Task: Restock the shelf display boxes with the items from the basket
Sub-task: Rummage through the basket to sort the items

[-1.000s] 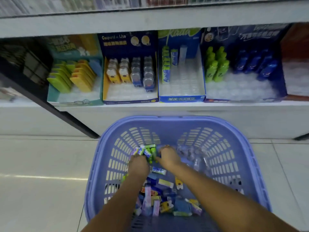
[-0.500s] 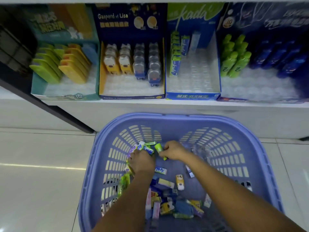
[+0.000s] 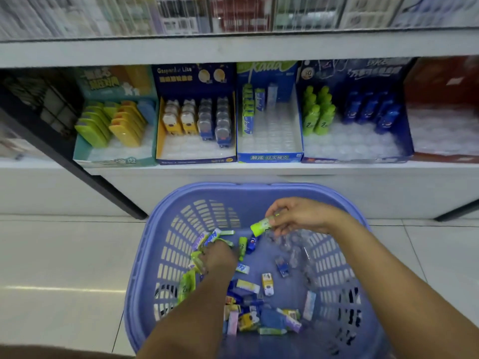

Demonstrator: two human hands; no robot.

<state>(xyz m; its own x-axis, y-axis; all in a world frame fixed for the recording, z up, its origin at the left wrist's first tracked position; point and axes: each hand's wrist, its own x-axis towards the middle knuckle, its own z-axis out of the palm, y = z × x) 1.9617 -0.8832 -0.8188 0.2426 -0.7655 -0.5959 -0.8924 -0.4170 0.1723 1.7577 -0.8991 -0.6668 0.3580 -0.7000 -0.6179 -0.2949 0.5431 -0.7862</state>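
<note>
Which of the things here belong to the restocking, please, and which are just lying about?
Job: basket, loose items in it, green bottle in the right hand, packs in the left hand, display boxes.
Lying about: top-shelf goods, black post, floor.

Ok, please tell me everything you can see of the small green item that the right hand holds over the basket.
The small green item is lime green, short and roughly cylindrical. It has a glossy, plastic-looking surface and a paler label patch whose print is too blurred to read. The right hand pinches one end between thumb and fingertips, and the free end points left and slightly down. The item is tilted, not upright. It hangs in the air above the far part of the purple basket and touches nothing but the fingers.
</note>
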